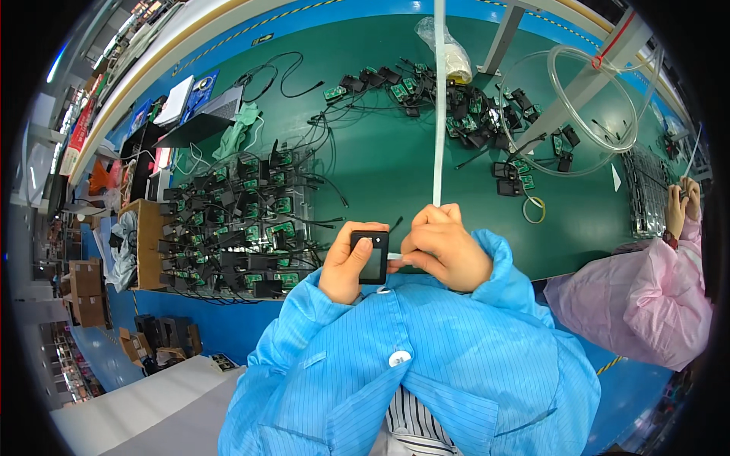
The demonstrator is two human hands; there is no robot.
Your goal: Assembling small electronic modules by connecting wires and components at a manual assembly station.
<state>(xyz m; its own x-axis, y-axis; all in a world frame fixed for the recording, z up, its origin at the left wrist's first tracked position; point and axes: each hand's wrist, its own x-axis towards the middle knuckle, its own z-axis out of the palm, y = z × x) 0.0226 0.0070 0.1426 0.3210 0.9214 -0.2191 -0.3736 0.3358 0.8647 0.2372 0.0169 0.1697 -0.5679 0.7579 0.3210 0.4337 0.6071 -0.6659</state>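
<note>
The left hand [347, 264] grips a small black rectangular device with a dark screen [373, 267], thumb on its face. The right hand [450, 247], just beside, pinches a narrow whitish piece [395, 257] at the device's edge. A green tabletop [372, 167] extends beyond both hands.

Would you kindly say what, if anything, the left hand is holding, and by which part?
The left hand holds a small black device by its upper left side.

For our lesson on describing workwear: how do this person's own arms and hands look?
The left hand and right hand wear no gloves. The left sleeve and right sleeve are light blue, long, and belong to a coat with thin dark stripes.
</note>
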